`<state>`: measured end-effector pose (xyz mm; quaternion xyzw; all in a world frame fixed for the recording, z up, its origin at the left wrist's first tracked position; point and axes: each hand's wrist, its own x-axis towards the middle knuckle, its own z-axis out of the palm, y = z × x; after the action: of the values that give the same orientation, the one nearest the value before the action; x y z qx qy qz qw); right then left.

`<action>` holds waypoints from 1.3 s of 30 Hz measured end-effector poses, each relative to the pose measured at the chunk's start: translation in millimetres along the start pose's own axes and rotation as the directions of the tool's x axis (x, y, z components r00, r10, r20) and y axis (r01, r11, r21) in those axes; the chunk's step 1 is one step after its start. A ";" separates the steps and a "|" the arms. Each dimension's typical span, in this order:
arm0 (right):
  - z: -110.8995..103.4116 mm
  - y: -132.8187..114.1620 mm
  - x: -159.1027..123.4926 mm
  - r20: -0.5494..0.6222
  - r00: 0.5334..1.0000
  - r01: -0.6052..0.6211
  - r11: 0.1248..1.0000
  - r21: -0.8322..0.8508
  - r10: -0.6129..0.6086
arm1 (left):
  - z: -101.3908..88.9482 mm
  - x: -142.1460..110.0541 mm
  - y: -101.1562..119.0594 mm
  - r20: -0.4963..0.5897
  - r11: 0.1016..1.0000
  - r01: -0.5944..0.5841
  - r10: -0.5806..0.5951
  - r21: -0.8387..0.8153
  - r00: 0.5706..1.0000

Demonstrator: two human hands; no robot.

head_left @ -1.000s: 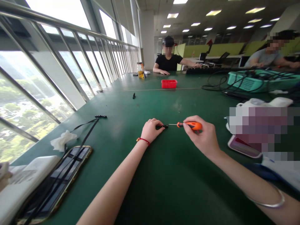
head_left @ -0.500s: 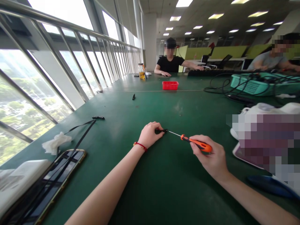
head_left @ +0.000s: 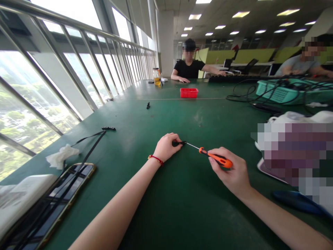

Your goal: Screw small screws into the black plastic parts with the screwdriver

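Between its thumb and fingers my left hand pinches a small black part low over the green table. My right hand is closed around the orange and black handle of a screwdriver. The thin metal shaft points left, and its tip meets, or comes very close to, the right end of the black part. Most of that part is hidden by my left fingers, so its exact kind cannot be made out.
At left lie a phone with a black strap across it, crumpled tissue and a white box. Ahead are a small black piece, a red tray and a jar. A teal basket with cables stands right; two people sit beyond.
The screwdriver and my right hand have shifted slightly to the left, with the tip staying at the black part. The whole view has moved a little; my left hand keeps its hold.
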<state>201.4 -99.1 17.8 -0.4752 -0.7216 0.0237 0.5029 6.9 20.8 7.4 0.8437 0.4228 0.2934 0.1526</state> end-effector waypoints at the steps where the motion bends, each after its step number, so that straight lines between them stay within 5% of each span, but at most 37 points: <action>1: 0.0 0.4 0.0 -0.008 1.000 0.002 1.000 -0.003 -0.002 | 0.0 0.0 0.1 0.001 1.000 -0.002 0.002 0.002 1.000; 19: 1.0 -1.8 1.8 -0.004 1.000 -0.009 1.000 -0.024 0.009 | 1.6 0.6 -2.5 0.005 0.999 -0.037 0.037 0.020 0.999; 28: 7.0 -0.8 -1.8 -0.092 0.991 -0.090 0.993 0.079 0.097 | 0.1 -0.4 4.9 0.014 0.989 -0.103 0.102 0.110 0.995; 34: 10.5 -3.2 -4.5 -0.015 0.968 -0.247 0.957 0.153 0.252 | 0.6 -0.1 4.2 0.013 0.988 -0.113 0.112 0.107 0.994; 39: 12.2 -4.8 -0.9 -0.176 0.965 -0.162 0.971 0.174 0.192 | 0.8 0.1 2.8 0.014 0.994 -0.091 0.090 0.059 0.996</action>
<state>189.1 -96.9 13.6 -0.4967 -0.6203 0.0799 0.6017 9.2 19.2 8.3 0.8677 0.3918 0.2827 0.1165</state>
